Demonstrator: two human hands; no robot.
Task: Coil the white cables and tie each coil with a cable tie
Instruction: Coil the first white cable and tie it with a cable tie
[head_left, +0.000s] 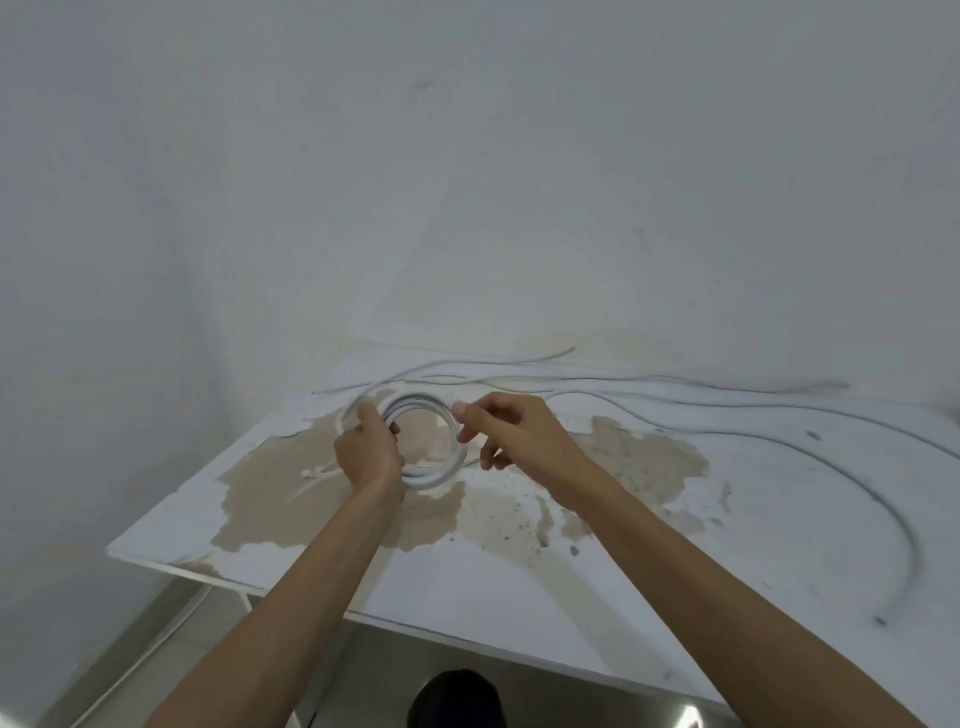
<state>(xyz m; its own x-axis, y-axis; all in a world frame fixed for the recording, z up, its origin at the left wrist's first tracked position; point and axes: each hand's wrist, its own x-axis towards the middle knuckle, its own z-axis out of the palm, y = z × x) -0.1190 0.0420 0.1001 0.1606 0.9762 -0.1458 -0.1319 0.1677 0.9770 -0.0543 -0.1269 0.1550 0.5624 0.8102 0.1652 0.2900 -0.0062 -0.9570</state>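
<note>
A round coil of white cable (435, 475) is held upright a little above the table. My left hand (368, 452) grips the coil's left side, fingers curled round the loops. My right hand (511, 431) is at the coil's right edge, thumb and forefinger pinching the cable there. Several loose white cables (675, 402) run along the table's far side and sweep round to the right. Pale cable ties (317, 474) lie on the table just left of my left hand.
The white table (649, 587) has large worn brown patches. It stands against a plain wall. Its near edge runs diagonally below my forearms. One cable hangs off the left side to the floor (156, 644). A dark shoe (454, 699) shows below.
</note>
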